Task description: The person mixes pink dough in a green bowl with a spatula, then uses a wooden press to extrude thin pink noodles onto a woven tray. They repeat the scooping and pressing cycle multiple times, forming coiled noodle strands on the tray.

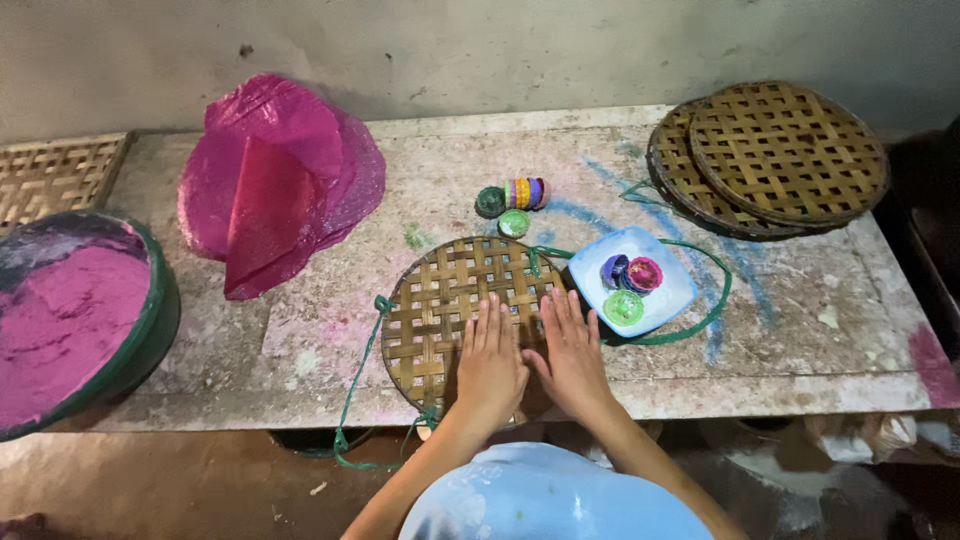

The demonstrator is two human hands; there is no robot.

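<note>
Flanking hands (530, 360): pink bag (285, 180), blue plate (668, 290).

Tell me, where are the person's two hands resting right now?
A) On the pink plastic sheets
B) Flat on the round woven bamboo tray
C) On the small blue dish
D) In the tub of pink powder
B: the left hand and right hand lie palms down, side by side, on the round woven bamboo tray at the table's near edge.
</note>
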